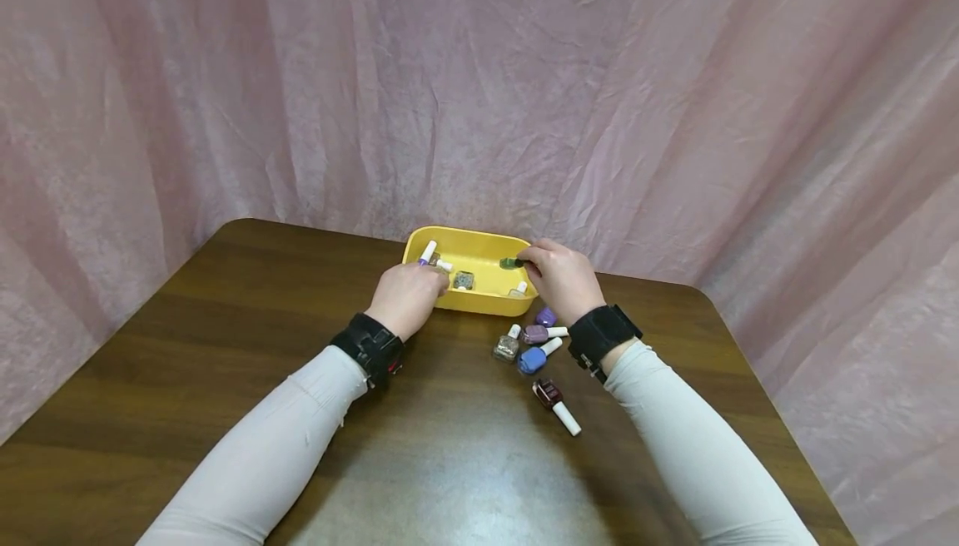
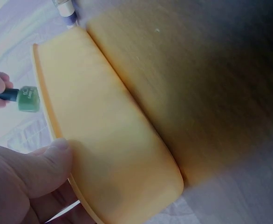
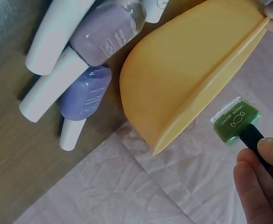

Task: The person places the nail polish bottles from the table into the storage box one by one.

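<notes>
A yellow plastic tray (image 1: 479, 306) sits near the table's far edge with several nail polish bottles in it, among them a glittery one (image 1: 464, 280). My left hand (image 1: 408, 296) grips the near rim at its left end, thumb on the outer wall (image 2: 108, 126) in the left wrist view. In my right hand (image 1: 563, 280) a green nail polish bottle (image 3: 236, 120) is pinched by its black cap (image 3: 252, 137). The bottle (image 1: 510, 263) appears over the right part of the tray, apart from its rim in the right wrist view.
Right of centre on the brown table (image 1: 247, 346) lie several bottles: glittery (image 1: 506, 348), blue (image 1: 533, 359), mauve (image 1: 535, 334), purple (image 1: 546, 316) and dark red (image 1: 549, 394). A pink curtain (image 1: 479, 96) hangs behind the table.
</notes>
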A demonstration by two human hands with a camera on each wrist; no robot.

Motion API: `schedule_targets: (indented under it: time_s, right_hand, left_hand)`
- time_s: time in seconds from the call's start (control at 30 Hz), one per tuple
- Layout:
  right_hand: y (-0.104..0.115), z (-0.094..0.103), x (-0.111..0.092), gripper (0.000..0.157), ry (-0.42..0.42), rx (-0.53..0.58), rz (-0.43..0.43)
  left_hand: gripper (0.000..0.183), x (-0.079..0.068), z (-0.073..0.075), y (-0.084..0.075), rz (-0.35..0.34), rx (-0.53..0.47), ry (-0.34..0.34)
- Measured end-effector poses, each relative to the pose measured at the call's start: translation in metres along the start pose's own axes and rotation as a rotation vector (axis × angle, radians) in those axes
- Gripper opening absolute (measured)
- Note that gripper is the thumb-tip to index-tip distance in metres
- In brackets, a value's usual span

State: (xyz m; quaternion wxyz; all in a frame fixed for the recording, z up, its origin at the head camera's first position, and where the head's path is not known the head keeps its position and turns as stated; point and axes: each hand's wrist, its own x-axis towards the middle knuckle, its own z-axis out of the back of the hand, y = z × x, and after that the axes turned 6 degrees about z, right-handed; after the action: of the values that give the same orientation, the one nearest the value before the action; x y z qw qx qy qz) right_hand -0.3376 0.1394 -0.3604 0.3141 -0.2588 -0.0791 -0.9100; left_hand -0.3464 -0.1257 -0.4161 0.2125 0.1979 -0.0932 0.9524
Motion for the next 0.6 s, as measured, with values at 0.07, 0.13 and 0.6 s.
schedule_targets:
  time_s: [0.07,0.13,0.6]
  right_hand:
    - [0.000,-0.003,0.003,0.013,0.006,-0.007,0.012]
    - [0.001,-0.005,0.006,0.013,0.017,-0.013,0.016]
    - [0.003,-0.029,0.023,0.012,0.123,-0.095,-0.009]
  left_hand:
    - [0.006,-0.001,0.000,0.000,-0.003,0.000,-0.002]
    - [0.006,-0.001,0.000,0.000,-0.006,0.001,0.000]
    - [0.005,-0.005,0.003,0.003,-0.009,0.006,0.001]
